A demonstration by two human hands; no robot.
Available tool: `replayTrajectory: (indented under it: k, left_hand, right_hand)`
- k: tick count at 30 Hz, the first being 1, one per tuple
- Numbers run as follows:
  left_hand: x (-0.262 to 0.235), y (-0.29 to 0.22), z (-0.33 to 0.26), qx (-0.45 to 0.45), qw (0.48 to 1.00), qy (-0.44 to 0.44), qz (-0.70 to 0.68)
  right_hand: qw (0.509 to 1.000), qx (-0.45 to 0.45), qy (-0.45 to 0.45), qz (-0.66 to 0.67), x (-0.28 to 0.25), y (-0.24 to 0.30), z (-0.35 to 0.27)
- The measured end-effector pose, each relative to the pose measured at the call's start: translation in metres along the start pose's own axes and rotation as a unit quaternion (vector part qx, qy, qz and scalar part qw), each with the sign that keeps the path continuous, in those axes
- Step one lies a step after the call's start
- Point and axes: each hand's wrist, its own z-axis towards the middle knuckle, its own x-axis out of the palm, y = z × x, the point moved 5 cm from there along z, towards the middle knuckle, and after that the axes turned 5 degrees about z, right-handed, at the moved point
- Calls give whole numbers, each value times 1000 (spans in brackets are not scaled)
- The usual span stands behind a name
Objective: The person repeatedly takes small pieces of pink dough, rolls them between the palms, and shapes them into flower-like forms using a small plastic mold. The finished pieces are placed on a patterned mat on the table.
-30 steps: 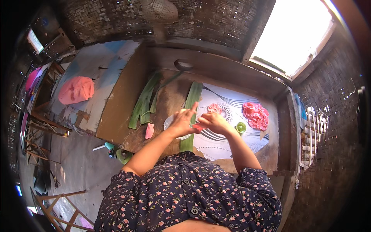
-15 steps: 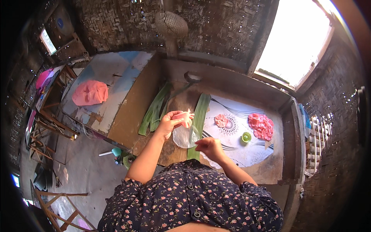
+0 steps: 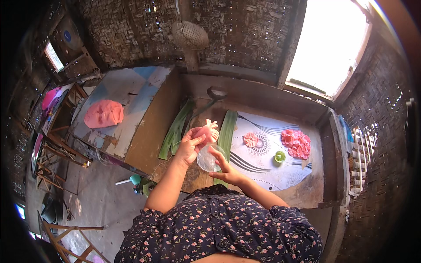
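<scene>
My left hand (image 3: 188,149) is closed around a piece of gathered pink fabric (image 3: 211,130), its frilled end showing above the fingers. Just to the right, my right hand (image 3: 227,172) has its fingers stretched apart and holds nothing I can see. Between and behind the hands is a clear, roundish plastic piece (image 3: 208,158); the right fingertips overlap its edge, and I cannot tell whether they touch it. A long green leaf strip (image 3: 226,133) lies beyond. On the white patterned sheet (image 3: 252,164) are a small pink ruffled rosette (image 3: 250,140), a green coil (image 3: 279,158) and a heap of pink ruffles (image 3: 296,143).
More green leaf strips (image 3: 176,131) lie against the side of a raised box-like surface (image 3: 144,94), which bears a crumpled pink heap (image 3: 104,114). A ladle-like tool (image 3: 216,93) rests at the back. Wooden walls (image 3: 254,87) edge the work surface.
My right hand has opened from a pinch and moved slightly left and down, closer to the left hand. The pink fabric's frilled end has tipped more upright.
</scene>
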Motion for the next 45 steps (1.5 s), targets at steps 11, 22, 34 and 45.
replayTrajectory:
  k: [11, 22, 34, 45]
  left_hand:
    - [9, 39, 2, -55, 996, 53, -39]
    - [28, 39, -8, -61, 988, 115, -78]
    - [-27, 71, 12, -15, 926, 53, 374]
    - [15, 78, 6, -314, 936, 82, 136]
  right_hand:
    - [989, -64, -126, 33, -22, 19, 25]
    - [977, -98, -175, -70, -24, 15, 20]
    - [958, -23, -282, 33, -65, 0, 3]
    - [989, 148, 16, -23, -57, 15, 3]
